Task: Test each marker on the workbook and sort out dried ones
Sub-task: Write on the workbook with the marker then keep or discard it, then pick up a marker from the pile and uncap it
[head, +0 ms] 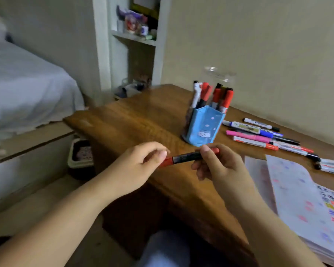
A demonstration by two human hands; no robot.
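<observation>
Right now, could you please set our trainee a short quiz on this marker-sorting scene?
1. True or false: both hands hold the red-and-black marker.
2. Where does the blue holder stand: A) on the workbook, B) on the wooden table, C) on the bed?
3. Fill in: the loose markers lie on the holder's ____ side in the picture.

Key: 1 true, left hand and right hand; 2 B; 3 right.

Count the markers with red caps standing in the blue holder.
4 red-capped markers stand in the blue holder on the desk; more may be hidden behind them.
</observation>
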